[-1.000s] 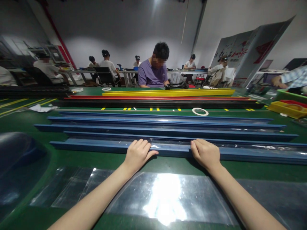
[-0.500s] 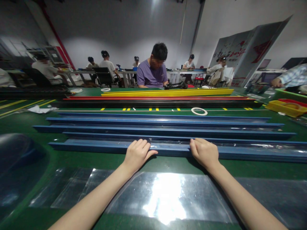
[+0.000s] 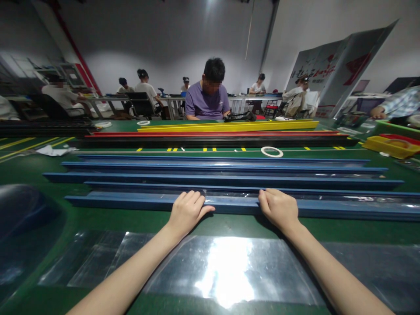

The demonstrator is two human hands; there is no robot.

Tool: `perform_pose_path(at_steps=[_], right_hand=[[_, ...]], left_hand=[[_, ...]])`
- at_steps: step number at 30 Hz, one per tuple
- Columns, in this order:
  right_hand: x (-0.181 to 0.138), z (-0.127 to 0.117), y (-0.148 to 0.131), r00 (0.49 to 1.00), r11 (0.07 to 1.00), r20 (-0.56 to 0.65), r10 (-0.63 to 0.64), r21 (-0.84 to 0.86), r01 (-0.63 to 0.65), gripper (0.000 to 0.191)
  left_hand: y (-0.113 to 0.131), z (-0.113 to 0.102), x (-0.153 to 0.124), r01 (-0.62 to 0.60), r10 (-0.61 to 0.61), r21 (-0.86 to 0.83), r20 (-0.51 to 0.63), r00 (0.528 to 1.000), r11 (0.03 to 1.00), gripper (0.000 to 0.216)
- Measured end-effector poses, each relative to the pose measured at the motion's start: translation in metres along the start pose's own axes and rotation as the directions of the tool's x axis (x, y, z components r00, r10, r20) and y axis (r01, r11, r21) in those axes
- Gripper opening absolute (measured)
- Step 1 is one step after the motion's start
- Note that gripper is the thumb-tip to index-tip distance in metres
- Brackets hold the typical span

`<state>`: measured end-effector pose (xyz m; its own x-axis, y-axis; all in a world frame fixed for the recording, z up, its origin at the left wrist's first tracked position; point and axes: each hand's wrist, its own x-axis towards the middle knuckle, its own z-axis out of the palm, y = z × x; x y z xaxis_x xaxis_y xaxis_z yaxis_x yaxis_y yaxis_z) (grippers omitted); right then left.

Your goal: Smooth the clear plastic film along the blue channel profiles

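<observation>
Several long blue channel strips lie side by side across the green table (image 3: 33, 166). My left hand (image 3: 187, 212) and my right hand (image 3: 278, 208) both rest on the nearest blue strip (image 3: 131, 201), fingers curled over its near edge and thumbs along its front, gripping it. A clear film covers part of that strip to the right of my hands. The fingertips are hidden over the strip's top.
A glossy clear sheet (image 3: 226, 271) lies in front of me. Farther back lie black, red and yellow strips (image 3: 229, 127), a white tape ring (image 3: 272, 152) and a yellow tray (image 3: 392, 147) at right. A person in a purple shirt (image 3: 208, 98) sits opposite; others work behind.
Hands stay on the nearest blue strip; only the view has shifted slightly.
</observation>
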<state>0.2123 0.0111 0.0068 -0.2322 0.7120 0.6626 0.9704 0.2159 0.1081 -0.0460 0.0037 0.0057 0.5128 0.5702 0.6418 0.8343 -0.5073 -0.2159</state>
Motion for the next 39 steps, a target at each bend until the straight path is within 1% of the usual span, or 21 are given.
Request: perform_pose_path(at_steps=[8,15,20,23,26,28,31,33,36,39], right_hand=[[-0.001,-0.001,0.0,0.999,1.0,0.037,0.005,0.005,-0.005,0.044],[-0.001,-0.002,0.001,0.999,1.0,0.046,-0.02,0.005,0.019,0.043],[0.0,-0.004,0.002,0.996,0.999,0.077,-0.034,-0.006,0.034,0.042],[0.004,-0.009,-0.001,0.992,0.996,0.101,-0.077,-0.04,0.081,0.041],[0.01,-0.016,-0.01,0.985,0.988,0.101,-0.139,-0.057,0.146,0.038],[0.014,-0.02,-0.019,0.975,0.981,0.117,-0.192,0.001,0.193,0.035],[0.017,-0.022,-0.034,0.939,0.943,0.161,-0.303,0.191,0.272,0.03],[0.017,-0.021,-0.042,0.921,0.909,0.164,-0.353,0.291,0.297,0.029],[0.015,-0.019,-0.048,0.911,0.884,0.163,-0.38,0.352,0.306,0.03],[0.014,-0.016,-0.05,0.902,0.876,0.173,-0.396,0.367,0.314,0.032]], left_hand=[[0.0,0.001,0.0,-0.001,0.001,0.001,-0.009,1.0,1.0,0.037],[0.0,0.001,-0.001,0.004,-0.004,0.001,0.006,1.0,1.0,0.037],[0.0,0.002,-0.001,0.001,-0.002,0.01,0.014,1.0,1.0,0.036],[0.001,0.002,0.0,0.001,-0.001,0.005,0.012,1.0,1.0,0.036],[0.001,0.003,0.0,0.003,-0.003,-0.005,0.013,1.0,1.0,0.036],[0.001,0.003,0.0,0.007,-0.007,-0.014,0.018,1.0,1.0,0.035],[0.001,0.003,-0.001,0.017,-0.016,-0.023,0.027,1.0,1.0,0.035],[0.002,0.004,-0.001,0.022,-0.021,-0.025,0.031,0.999,0.999,0.034],[0.002,0.004,0.0,0.025,-0.024,-0.03,0.03,0.999,0.999,0.034],[0.002,0.004,0.0,0.024,-0.023,-0.033,0.024,0.999,0.999,0.034]])
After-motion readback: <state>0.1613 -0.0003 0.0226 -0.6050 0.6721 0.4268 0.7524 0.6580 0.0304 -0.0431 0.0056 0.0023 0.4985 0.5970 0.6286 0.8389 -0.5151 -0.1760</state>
